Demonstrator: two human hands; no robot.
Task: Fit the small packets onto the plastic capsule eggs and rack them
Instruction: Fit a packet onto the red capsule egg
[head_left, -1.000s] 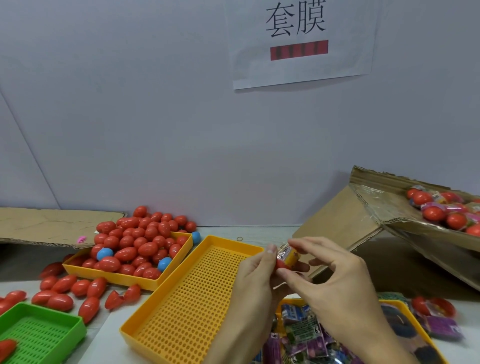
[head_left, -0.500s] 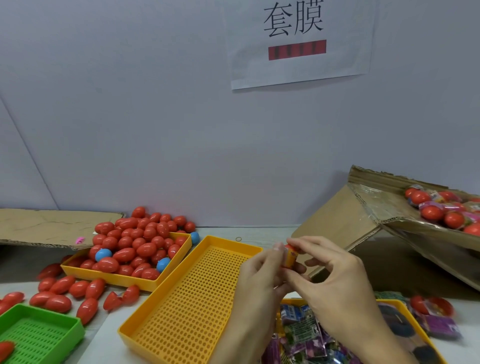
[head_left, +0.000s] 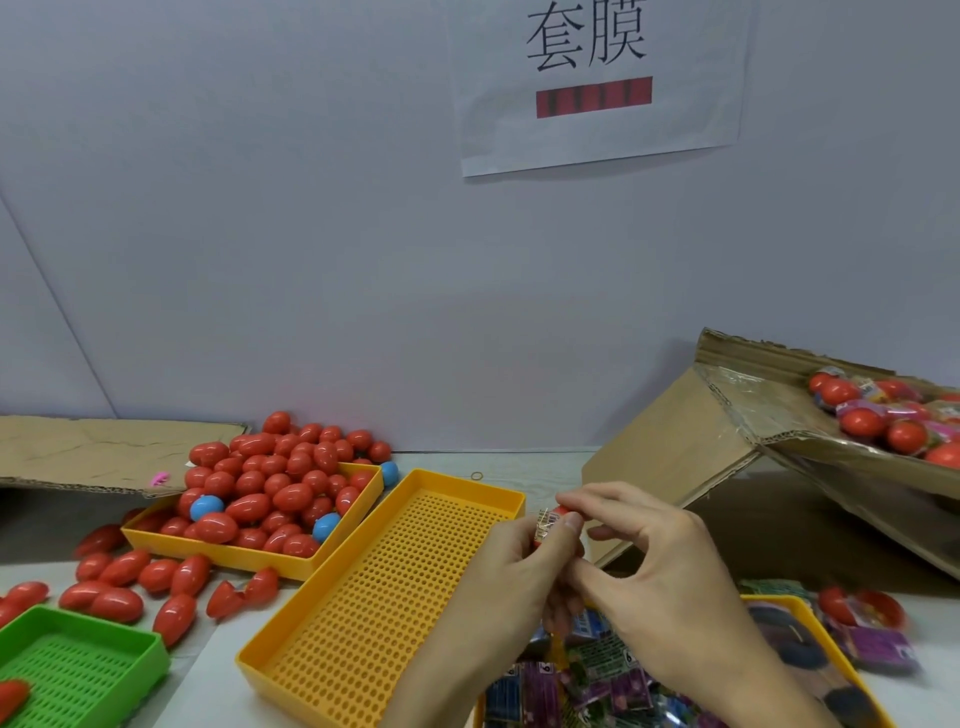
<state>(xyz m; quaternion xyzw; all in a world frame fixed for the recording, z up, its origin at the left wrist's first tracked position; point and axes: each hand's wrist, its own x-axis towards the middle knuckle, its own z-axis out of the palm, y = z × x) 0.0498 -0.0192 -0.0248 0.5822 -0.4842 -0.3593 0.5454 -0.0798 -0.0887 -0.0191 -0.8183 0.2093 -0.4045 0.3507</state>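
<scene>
Taking the empty perforated yellow tray (head_left: 374, 597) in the middle as the landmark: far to its left sits a green tray (head_left: 72, 670) with one red egg at its near corner, and loose red eggs (head_left: 124, 582) lie scattered on the table between the two. Touching the landmark's left rim, a second yellow tray (head_left: 218, 550) is heaped with red capsule eggs (head_left: 280, 483), a few blue ones among them. None of these wears a packet, so the bulk of the work seems still ahead.

Over the landmark's right rim, the left hand (head_left: 514, 566) and the right hand (head_left: 654, 561) meet around a single red egg (head_left: 551, 522). The left thumb and fingers pinch it from the side; the right fingertips pinch its upper end, where a small clear packet (head_left: 545, 519) is being worked over it. How far down the packet has gone I cannot tell, since the fingers hide most of it.

Below the hands, right of the landmark, a third yellow tray (head_left: 831, 649) holds a pile of printed packets (head_left: 597, 680), the supply still to be fitted. Farther right and behind, a tilted cardboard box (head_left: 769, 431) holds a batch of eggs already sleeved (head_left: 883, 415). The landmark tray itself holds nothing yet, so the racking there appears not to have begun.
</scene>
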